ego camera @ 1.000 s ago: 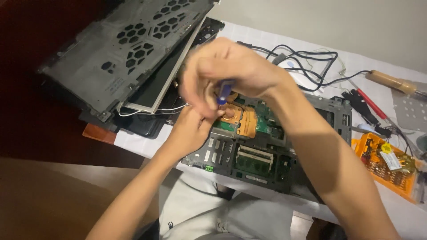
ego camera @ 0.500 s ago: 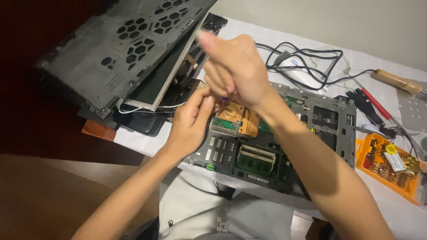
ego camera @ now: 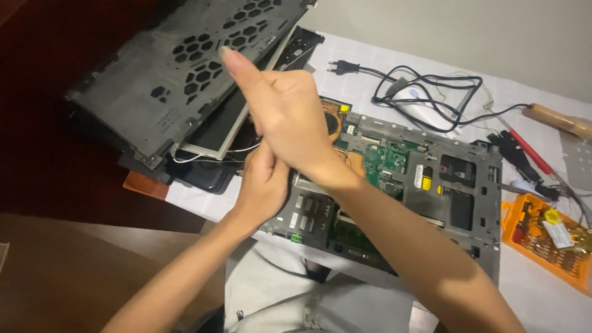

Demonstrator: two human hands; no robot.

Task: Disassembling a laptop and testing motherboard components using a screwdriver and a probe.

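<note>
1. Motherboard (ego camera: 425, 185) lies open mid-table, a yellow label (ego camera: 424, 179) at its centre; orange bit case (ego camera: 542, 243) far right.
2. Right hand (ego camera: 287, 114) raised above it, loosely curled, forefinger out.
3. Left hand (ego camera: 262, 185) rests on the board's left edge; grip hidden.

Your opened laptop chassis (ego camera: 425, 197) sits mid-table, detached panel (ego camera: 172, 74) off to its left, power cable (ego camera: 425, 92) behind, screwdriver bit case (ego camera: 546, 240) right.
</note>
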